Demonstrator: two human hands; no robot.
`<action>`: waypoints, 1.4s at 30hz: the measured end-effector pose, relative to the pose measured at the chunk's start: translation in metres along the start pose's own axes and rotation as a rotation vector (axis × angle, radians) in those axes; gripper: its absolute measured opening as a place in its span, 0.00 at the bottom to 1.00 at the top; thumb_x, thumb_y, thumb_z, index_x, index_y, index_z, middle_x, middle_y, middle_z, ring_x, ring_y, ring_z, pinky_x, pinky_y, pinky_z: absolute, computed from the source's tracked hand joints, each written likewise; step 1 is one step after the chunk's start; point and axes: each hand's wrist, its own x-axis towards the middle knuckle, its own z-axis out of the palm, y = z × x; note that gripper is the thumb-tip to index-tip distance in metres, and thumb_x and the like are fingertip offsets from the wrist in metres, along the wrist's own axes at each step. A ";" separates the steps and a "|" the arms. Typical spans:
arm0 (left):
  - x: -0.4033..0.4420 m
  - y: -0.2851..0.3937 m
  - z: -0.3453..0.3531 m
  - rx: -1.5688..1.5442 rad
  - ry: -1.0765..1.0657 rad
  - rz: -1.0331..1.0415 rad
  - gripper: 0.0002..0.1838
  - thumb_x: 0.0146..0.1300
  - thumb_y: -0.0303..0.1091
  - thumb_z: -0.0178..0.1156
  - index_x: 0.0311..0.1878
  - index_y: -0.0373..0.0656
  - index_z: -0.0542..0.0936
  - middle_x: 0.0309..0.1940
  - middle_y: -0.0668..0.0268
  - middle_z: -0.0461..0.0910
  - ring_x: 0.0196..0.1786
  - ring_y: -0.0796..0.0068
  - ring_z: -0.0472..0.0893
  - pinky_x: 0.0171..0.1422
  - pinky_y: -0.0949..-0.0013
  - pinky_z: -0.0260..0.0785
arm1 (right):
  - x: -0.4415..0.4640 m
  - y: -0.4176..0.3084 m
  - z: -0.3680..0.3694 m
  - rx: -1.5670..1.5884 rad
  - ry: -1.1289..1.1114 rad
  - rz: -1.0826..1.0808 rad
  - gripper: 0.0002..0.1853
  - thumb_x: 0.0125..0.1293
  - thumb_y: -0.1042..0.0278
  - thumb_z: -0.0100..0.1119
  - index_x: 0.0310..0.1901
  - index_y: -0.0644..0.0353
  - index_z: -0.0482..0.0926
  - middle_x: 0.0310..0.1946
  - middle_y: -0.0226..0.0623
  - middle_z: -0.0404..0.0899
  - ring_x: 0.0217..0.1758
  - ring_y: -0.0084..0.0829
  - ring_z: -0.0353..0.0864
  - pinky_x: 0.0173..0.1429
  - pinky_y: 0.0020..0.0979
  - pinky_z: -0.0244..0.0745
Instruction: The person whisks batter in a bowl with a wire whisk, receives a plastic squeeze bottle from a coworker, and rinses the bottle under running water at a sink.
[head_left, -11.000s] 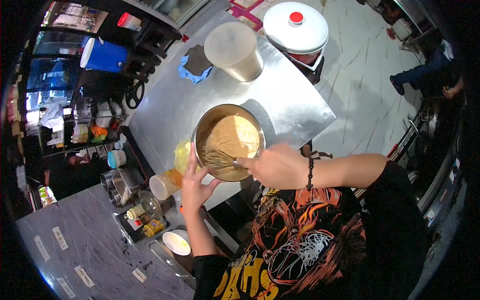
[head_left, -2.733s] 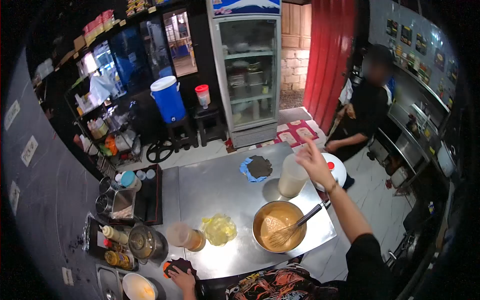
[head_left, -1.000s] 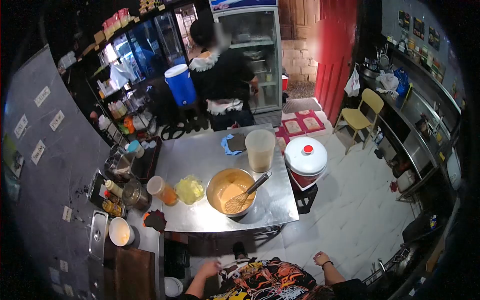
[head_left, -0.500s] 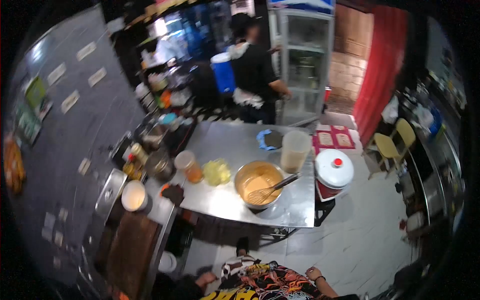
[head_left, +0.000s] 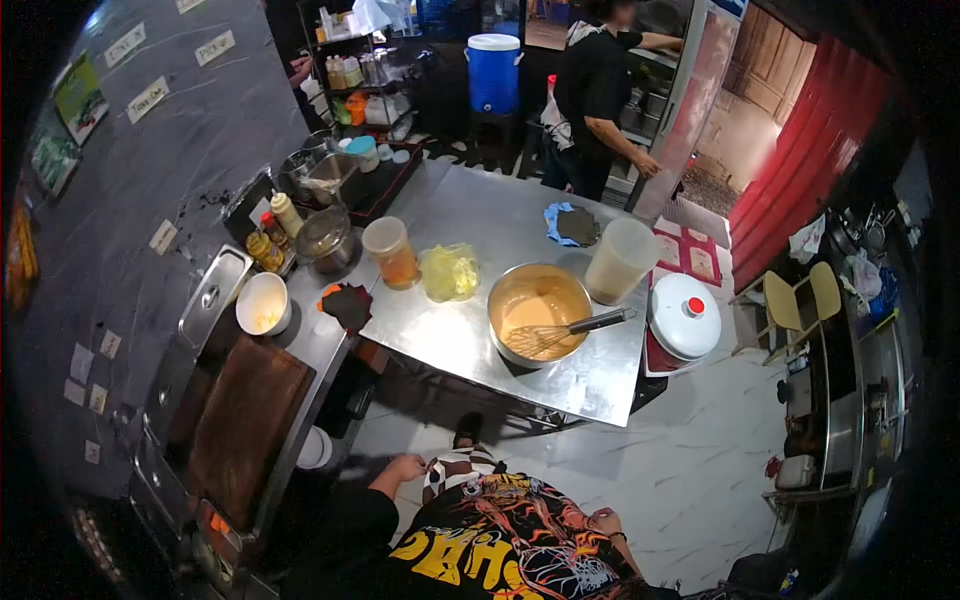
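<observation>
My left hand (head_left: 407,467) hangs low beside the patterned cloth at my waist, its fingers curled in, with nothing visible in them. My right hand (head_left: 605,520) is down against my printed black shirt (head_left: 500,540), also loosely closed, with no object showing. Ahead of both hands is a metal table (head_left: 440,340). On it stands a steel bowl (head_left: 497,285) of orange-brown batter, with a whisk (head_left: 538,340) leaning inside and its dark handle over the rim. To the bowl's left are a plastic bag of something yellow (head_left: 449,273) and a tub of orange liquid (head_left: 390,255).
A tall translucent container (head_left: 622,262) and a dark cloth (head_left: 576,226) lie farther back. A white lidded cooler (head_left: 684,320) borders the table's right end. At left are a brown board (head_left: 250,430) and a white bucket (head_left: 264,305). A co-worker (head_left: 590,100) stands at an opened fridge.
My view has shifted closer to the table and tilted. The co-worker has moved right in view, and the fridge door now stands open with an arm reaching inside. My hands remain low.
</observation>
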 end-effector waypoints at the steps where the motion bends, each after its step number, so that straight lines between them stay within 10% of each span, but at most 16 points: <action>1: -0.001 0.000 -0.001 0.004 -0.002 0.003 0.23 0.46 0.50 0.61 0.44 0.47 0.79 0.43 0.57 0.79 0.48 0.57 0.77 0.53 0.59 0.68 | 0.004 0.000 0.002 0.014 -0.011 -0.027 0.10 0.54 0.69 0.59 0.35 0.63 0.73 0.21 0.40 0.78 0.20 0.27 0.77 0.22 0.27 0.73; 5: -0.014 0.006 -0.016 0.134 -0.167 -0.083 0.22 0.50 0.51 0.58 0.45 0.48 0.79 0.43 0.56 0.78 0.49 0.56 0.76 0.55 0.57 0.67 | 0.004 -0.025 0.002 -0.085 0.000 -0.013 0.09 0.53 0.72 0.59 0.36 0.63 0.72 0.22 0.40 0.78 0.21 0.28 0.77 0.22 0.28 0.73; 18: -0.001 0.025 -0.254 -0.331 1.290 -0.191 0.11 0.59 0.43 0.53 0.37 0.48 0.78 0.30 0.58 0.79 0.35 0.53 0.78 0.39 0.54 0.69 | 0.123 -0.038 0.040 0.569 -0.302 -0.131 0.06 0.59 0.74 0.48 0.25 0.61 0.66 0.22 0.37 0.67 0.25 0.27 0.65 0.29 0.30 0.68; 22: 0.028 0.005 -0.322 -0.290 1.335 -0.366 0.11 0.54 0.39 0.59 0.39 0.44 0.79 0.43 0.59 0.76 0.46 0.57 0.75 0.48 0.59 0.68 | 0.225 0.040 0.079 0.813 -0.596 -0.149 0.08 0.62 0.71 0.44 0.25 0.60 0.67 0.19 0.34 0.66 0.20 0.25 0.62 0.26 0.27 0.65; 25: 0.054 -0.013 -0.339 -0.362 1.333 -0.395 0.14 0.43 0.31 0.67 0.37 0.40 0.78 0.47 0.56 0.73 0.46 0.55 0.74 0.50 0.60 0.68 | 0.188 -0.045 0.053 0.699 -0.467 0.035 0.06 0.60 0.68 0.49 0.30 0.61 0.69 0.20 0.36 0.72 0.19 0.26 0.70 0.23 0.27 0.68; 30: 0.075 -0.056 -0.345 -0.484 1.302 -0.104 0.14 0.31 0.25 0.68 0.27 0.38 0.78 0.27 0.57 0.75 0.36 0.58 0.74 0.42 0.63 0.68 | 0.129 -0.110 0.065 0.837 -0.325 0.208 0.10 0.58 0.65 0.56 0.37 0.62 0.72 0.21 0.38 0.79 0.18 0.28 0.77 0.20 0.28 0.71; 33: 0.066 -0.073 -0.350 -0.305 1.244 -0.197 0.09 0.37 0.22 0.61 0.27 0.37 0.78 0.29 0.56 0.75 0.35 0.56 0.76 0.41 0.61 0.69 | 0.106 -0.107 0.076 -0.055 -0.152 -0.313 0.10 0.58 0.65 0.60 0.37 0.62 0.76 0.27 0.37 0.80 0.25 0.28 0.79 0.24 0.31 0.74; 35: 0.040 -0.059 -0.357 -0.117 1.225 -0.347 0.08 0.39 0.22 0.60 0.28 0.40 0.79 0.32 0.55 0.74 0.36 0.53 0.76 0.43 0.59 0.68 | 0.096 -0.126 0.066 0.180 -0.073 0.228 0.12 0.56 0.59 0.58 0.33 0.60 0.77 0.26 0.34 0.81 0.22 0.28 0.79 0.23 0.31 0.70; 38: 0.030 -0.034 -0.360 0.055 1.234 -0.435 0.07 0.42 0.21 0.60 0.28 0.40 0.79 0.31 0.56 0.74 0.36 0.55 0.75 0.43 0.59 0.67 | 0.123 -0.090 0.029 -0.171 -0.027 0.213 0.13 0.59 0.58 0.55 0.30 0.61 0.77 0.25 0.34 0.80 0.22 0.29 0.78 0.22 0.32 0.69; 42: 0.046 -0.008 -0.361 -0.415 1.296 -0.049 0.08 0.48 0.24 0.61 0.35 0.40 0.79 0.27 0.60 0.78 0.30 0.62 0.77 0.36 0.62 0.68 | 0.162 -0.035 -0.022 -0.199 0.670 0.555 0.10 0.52 0.66 0.56 0.28 0.65 0.78 0.24 0.43 0.79 0.23 0.39 0.80 0.30 0.40 0.75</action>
